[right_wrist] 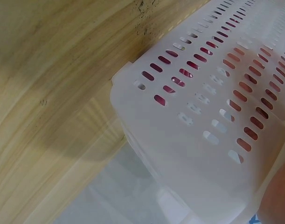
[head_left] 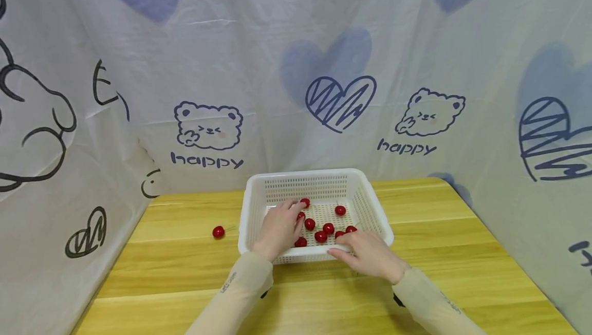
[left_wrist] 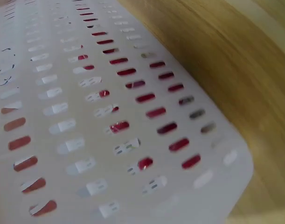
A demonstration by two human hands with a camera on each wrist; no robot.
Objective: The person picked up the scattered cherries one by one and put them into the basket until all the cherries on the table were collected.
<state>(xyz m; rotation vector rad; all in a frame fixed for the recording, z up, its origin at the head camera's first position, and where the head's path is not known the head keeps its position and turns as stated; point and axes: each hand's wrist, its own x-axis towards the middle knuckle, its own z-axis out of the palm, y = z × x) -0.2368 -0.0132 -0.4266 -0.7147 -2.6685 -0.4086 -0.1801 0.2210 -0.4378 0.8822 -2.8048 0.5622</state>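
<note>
A white plastic basket (head_left: 365, 191) with slotted walls stands on the wooden table, and several red cherries (head_left: 321, 236) lie scattered inside it. My left hand (head_left: 276, 227) reaches over the basket's front left part, fingertips close to the cherries at the middle left; whether it touches one is hidden. Across the front right rim lies my right hand (head_left: 370, 254), its thumb along the rim and its fingers inside beside cherries. Through the slots in the right wrist view, skin shows behind the basket wall (right_wrist: 170, 140). The left wrist view shows cherries behind the slotted wall (left_wrist: 100, 149).
One cherry (head_left: 218, 231) with a stem lies on the table (head_left: 185, 268), left of the basket. A white cloth (head_left: 277, 140) printed with hearts and bears hangs behind and at both sides of the table.
</note>
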